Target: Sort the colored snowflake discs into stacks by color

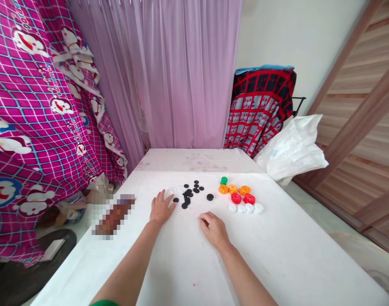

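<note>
My left hand (161,208) lies open, fingers spread, on the white table just left of a loose heap of small black scalloped discs (187,194). White pieces (177,192), hard to tell from the tabletop, sit beside its fingertips. My right hand (212,228) rests on the table nearer to me, its fingers curled together; whatever they may hold is hidden. A single black disc (210,197) lies apart, beyond my right hand. To the right are a green stack (224,180), orange stacks (233,189), two red stacks (236,198) and a row of white stacks (242,208).
The white table (296,263) spreads out before me. A pixelated reddish-brown patch (114,216) covers something on its left edge. A white plastic bag (293,148) stands past the right far corner. Lilac curtains (188,76) hang behind, and pink patterned cloth (47,127) drapes at left.
</note>
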A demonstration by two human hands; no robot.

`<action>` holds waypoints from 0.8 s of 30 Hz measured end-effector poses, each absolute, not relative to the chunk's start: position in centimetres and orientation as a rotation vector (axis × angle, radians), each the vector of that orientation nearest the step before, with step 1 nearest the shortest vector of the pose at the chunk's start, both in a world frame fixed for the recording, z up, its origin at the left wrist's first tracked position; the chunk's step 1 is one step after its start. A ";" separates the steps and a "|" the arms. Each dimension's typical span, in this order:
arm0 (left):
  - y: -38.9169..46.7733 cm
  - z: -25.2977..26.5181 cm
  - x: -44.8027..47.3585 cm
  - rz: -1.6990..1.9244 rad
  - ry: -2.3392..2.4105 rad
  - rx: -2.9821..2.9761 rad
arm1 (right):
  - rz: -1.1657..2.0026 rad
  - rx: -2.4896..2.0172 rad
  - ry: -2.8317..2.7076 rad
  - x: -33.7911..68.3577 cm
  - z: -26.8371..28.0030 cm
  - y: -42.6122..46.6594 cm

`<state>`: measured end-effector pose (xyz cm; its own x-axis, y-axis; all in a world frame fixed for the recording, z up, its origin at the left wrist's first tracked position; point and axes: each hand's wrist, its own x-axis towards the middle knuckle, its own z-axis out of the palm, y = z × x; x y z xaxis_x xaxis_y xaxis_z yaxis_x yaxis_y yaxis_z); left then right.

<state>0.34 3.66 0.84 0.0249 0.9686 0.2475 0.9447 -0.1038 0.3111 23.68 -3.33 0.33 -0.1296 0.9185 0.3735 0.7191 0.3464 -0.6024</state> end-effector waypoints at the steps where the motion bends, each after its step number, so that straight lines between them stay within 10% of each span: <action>1: 3.7 0.9 0.4 0.626 2.056 2.207 | 0.371 -1.418 -1.887 23.8 0.2 -3.4; 24: 5.5 2.4 11.0 1.096 1.546 2.334 | 0.427 -1.512 -1.565 28.4 -0.5 -3.6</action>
